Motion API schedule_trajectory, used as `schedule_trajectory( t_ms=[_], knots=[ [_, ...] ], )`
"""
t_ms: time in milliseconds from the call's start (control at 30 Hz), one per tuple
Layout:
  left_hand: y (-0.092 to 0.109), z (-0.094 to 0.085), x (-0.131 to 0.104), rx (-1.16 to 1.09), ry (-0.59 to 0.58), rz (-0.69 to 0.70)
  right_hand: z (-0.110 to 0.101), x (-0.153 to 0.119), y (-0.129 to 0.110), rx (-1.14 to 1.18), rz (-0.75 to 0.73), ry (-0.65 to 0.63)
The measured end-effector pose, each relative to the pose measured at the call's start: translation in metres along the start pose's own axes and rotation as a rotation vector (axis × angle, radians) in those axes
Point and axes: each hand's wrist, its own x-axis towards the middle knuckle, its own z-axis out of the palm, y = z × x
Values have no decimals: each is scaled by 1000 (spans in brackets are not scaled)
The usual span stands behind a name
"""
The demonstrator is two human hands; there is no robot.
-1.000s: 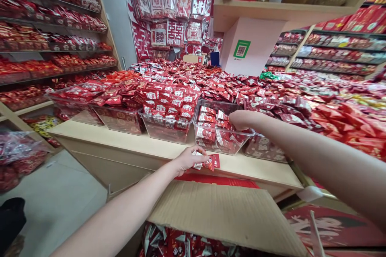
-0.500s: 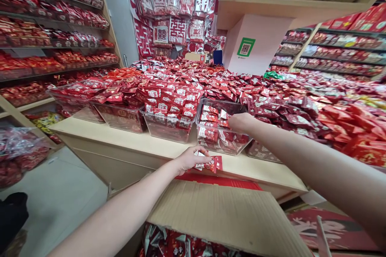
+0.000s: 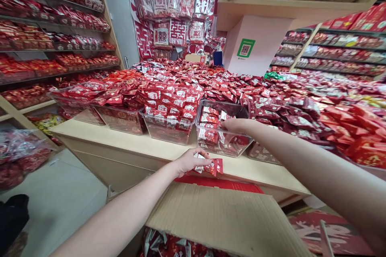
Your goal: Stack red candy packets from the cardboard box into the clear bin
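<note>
My left hand is closed around a few small red-and-white sweet packets, held above the front edge of the counter. My right hand reaches into a clear plastic bin, its fingers curled down among the packets; whatever they grip is hidden. Inside that bin, red-and-white packets lie stacked in a neat column on the left, with others beside it under my right hand. Below my left hand, an open cardboard box holds many loose red packets.
More filled bins line the pale wooden counter to the left. Heaps of red packets spread behind and to the right. A shelf juts out above a white block with a QR code. Stocked shelves stand left.
My right hand has moved left and slightly down, deeper into the bin near the packets. My left hand stays nearly still with its sweet packets.
</note>
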Motion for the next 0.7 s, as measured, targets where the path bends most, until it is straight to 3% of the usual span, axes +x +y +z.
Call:
schedule_trajectory(
  t_ms=[233, 400, 600, 700],
  knots=[
    [-2, -2, 3, 1, -15, 6, 9, 12, 1, 101, -6, 126],
    [-2, -3, 2, -24, -38, 0, 4, 9, 6, 91, 14, 126],
    [-2, -3, 3, -20, -34, 9, 1, 0, 5, 35, 5, -62],
    [-2, -3, 3, -16, -37, 8, 4, -1, 0, 81, -5, -41]
  ],
)
